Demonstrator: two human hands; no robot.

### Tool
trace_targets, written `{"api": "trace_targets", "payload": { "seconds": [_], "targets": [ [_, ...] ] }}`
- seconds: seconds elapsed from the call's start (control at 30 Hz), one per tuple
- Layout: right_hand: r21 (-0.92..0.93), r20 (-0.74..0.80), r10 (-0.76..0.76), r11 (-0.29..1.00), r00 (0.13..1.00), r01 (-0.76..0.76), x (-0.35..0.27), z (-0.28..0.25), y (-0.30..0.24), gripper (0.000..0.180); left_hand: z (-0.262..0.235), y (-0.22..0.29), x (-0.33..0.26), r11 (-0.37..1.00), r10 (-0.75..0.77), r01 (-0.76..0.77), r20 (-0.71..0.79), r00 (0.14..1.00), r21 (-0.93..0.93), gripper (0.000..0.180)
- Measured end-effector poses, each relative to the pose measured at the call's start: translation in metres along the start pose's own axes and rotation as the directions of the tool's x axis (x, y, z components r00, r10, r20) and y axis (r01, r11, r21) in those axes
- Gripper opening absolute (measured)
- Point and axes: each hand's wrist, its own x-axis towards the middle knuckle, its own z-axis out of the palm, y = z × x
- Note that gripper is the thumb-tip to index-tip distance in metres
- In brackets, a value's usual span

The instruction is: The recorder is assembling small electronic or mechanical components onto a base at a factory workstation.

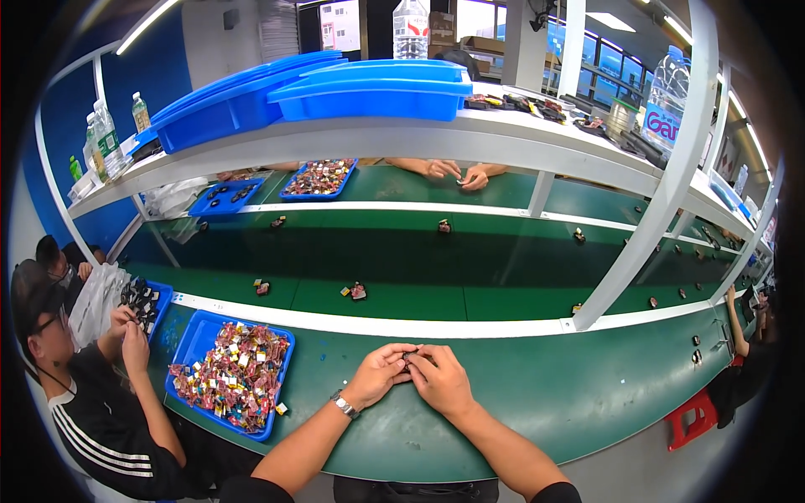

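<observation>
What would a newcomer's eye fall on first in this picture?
Probably the heaped blue tray of small reddish parts, at the left on the green bench. Next, the left hand and right hand, meeting around a small dark piece near the middle. Then the bright blue trays up on the white shelf.

I see a blue wall (163, 63), bright windows (609, 67), strip lights (147, 27) and a red stool (694, 422) on grey floor (646, 465).

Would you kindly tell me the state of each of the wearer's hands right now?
Left hand: closed, holding a small dark part with the right.
Right hand: closed on the same part, beside the left.
</observation>
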Motion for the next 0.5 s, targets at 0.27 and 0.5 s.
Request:
{"api": "trace_targets", "payload": {
  "seconds": [0.27,0.5],
  "targets": [
    [-0.021,-0.043,-0.036,0.999,0.998,0.035,0.003,0.003,0.003,0.017,0.004,0.002,0.000,0.999,-0.029,0.030,-0.046,0.998,0.011,0.028],
    [0.127,-0.018,-0.037,0.991,0.999,0.039,0.003,-0.001,0.006,0.016,0.009,-0.003,0.002,0.992,0.064,-0.044,-0.171,0.983,0.122,0.022]
  ]
}}
